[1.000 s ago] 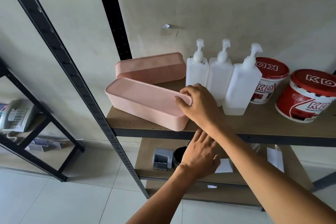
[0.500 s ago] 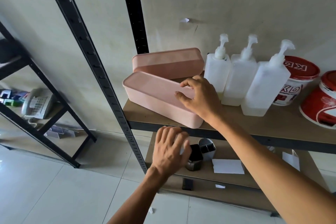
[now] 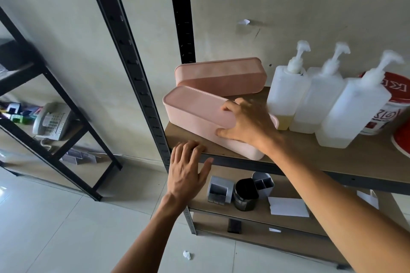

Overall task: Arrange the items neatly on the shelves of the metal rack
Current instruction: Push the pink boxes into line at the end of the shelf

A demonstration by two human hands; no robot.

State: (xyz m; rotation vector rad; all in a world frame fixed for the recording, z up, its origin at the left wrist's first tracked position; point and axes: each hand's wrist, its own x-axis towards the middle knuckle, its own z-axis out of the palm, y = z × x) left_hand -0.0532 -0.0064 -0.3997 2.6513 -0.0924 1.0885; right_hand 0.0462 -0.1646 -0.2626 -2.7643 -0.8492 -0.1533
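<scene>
fingers of my right hand curl round the right end of the front pink box, thumb on its near side. my left hand is flat and loose, fingertips on the front edge of the shelf, holding nothing. the box sits crooked on the shelf, in front of the other pink box and near the pump bottles. i think i am lining it up. next i should turn it straight, gently, without bumping the bottles.
</scene>
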